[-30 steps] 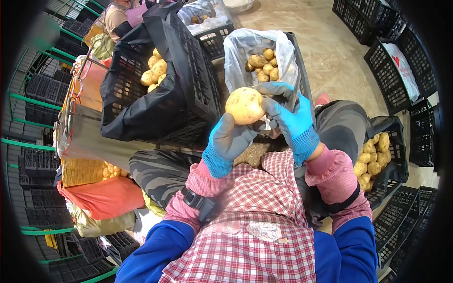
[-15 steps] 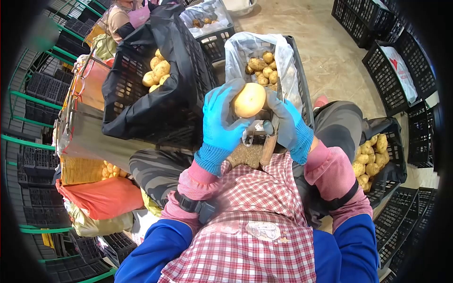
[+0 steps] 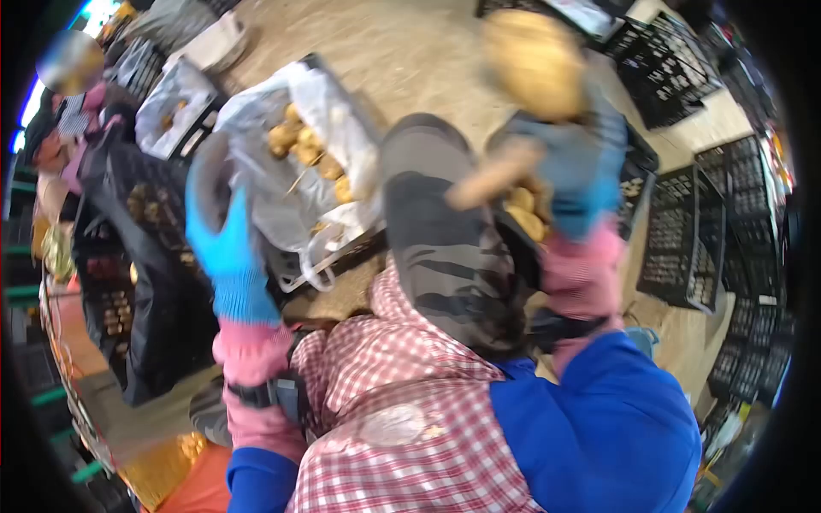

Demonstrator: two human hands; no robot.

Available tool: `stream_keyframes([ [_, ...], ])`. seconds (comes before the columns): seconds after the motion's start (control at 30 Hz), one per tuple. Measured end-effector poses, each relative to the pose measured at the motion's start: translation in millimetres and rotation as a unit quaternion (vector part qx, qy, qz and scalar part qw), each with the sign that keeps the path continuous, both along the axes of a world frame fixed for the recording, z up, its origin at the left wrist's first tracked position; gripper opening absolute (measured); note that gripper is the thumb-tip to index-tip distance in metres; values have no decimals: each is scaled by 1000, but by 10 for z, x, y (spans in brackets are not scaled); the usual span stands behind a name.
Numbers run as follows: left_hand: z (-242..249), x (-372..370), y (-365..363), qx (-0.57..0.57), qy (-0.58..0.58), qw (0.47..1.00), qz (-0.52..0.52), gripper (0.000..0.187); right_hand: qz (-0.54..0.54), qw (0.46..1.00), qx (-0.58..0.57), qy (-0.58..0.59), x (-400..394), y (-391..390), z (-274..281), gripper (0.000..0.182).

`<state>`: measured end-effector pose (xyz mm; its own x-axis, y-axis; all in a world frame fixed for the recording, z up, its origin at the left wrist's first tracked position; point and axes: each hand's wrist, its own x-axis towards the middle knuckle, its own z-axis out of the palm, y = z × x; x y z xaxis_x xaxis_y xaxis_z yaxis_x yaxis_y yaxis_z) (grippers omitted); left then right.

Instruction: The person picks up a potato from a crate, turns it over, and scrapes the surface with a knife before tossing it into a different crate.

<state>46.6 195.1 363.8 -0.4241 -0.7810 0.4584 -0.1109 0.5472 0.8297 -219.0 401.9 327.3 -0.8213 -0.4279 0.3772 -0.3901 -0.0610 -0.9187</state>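
My left hand (image 3: 224,201), in a blue and grey glove, is open with thumb and fingers apart beside the white-lined crate (image 3: 376,231). It holds nothing. On the right, my gloved right hand (image 3: 581,158) is raised and smeared by motion. A yellow-brown potato (image 3: 534,64) shows at its fingers, blurred. A wooden handle (image 3: 496,175) sticks out of the same hand toward the left; the rest of that tool is hidden. Beneath this hand, potatoes (image 3: 523,218) show in a dark container. More potatoes (image 3: 308,150) lie inside the white liner.
At left stands a tall crate draped in black cloth (image 3: 137,282). Behind it is a smaller white-lined crate (image 3: 175,111), with another person (image 3: 56,154) at the far left. Black crates (image 3: 680,239) line the right side. My camouflage-clad knee (image 3: 436,214) rises between the hands.
The view has swung to the right. My hands have parted: the left is now open and bare of the potato, while a potato shows at the right hand, which has moved out to the right.
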Motion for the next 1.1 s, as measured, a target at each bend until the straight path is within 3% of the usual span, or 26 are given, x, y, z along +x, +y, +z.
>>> stream_keyframes([
  [0.13, -1062, 166, -1031, 98, -22, 995, 25, 37, -4, 980, 119, -162, -1269, 1627, -1080, 53],
  [0.17, -1321, 124, -1239, 127, -57, 990, 24, 35, 18, 968, 115, -223, -1484, 2029, -1281, 53],
  [0.23, -1857, -9, -1515, 216, -17, 975, 44, 33, 54, 933, 56, -352, -1690, 2597, -1465, 54],
  [0.27, -2223, -9, -1741, 247, -66, 965, 55, 34, -134, 840, 13, -525, -1734, 2608, -1259, 48],
  [0.3, -2586, -20, -1943, 280, -116, 951, 63, 36, -19, 913, 42, -406, -1594, 2500, -1033, 44],
  [0.37, -3164, -66, -2153, 206, -370, 906, -21, 42, 33, 936, 71, -344, -1127, 1871, -569, 45],
  [0.43, -4079, -33, -2141, 131, -619, 755, -175, 46, 66, 926, 88, -362, -644, 1056, -216, 46],
  [0.5, -4756, 197, -1740, 19, -578, 728, -369, 52, 112, 909, 93, -389, -178, 264, 37, 46],
  [0.53, -4900, 214, -1571, -2, -588, 708, -390, 51, 138, 899, 96, -405, -1, -100, 116, 47],
  [0.63, -4791, 110, -1510, 34, -669, 664, -333, 51, 196, 871, 101, -439, 366, -909, 262, 48],
  [0.7, -4710, 153, -1572, 82, -688, 663, -283, 51, 218, 864, 90, -445, 450, -1238, 305, 49],
  [0.83, -4322, 185, -1571, 207, -620, 744, -140, 54, 256, 859, 136, -421, 415, -1355, 304, 44],
  [0.9, -3861, 76, -1486, 316, -466, 824, -61, 56, 260, 869, 171, -384, 449, -1350, 228, 42],
  [0.97, -2564, -352, -1164, 500, -191, 844, -20, 49, 282, 871, 119, -384, 564, -1381, 193, 40],
  [1.0, -2175, -356, -1031, 548, -57, 835, -7, 48, 288, 850, 158, -411, 599, -1360, 238, 31],
  [1.07, -1746, -82, -875, 628, 159, 743, -167, 51, 367, 847, 201, -327, 634, -1375, 41, 29],
  [1.1, -1551, 80, -794, 605, 208, 732, -235, 56, 410, 844, 224, -263, 660, -1374, -49, 31],
])
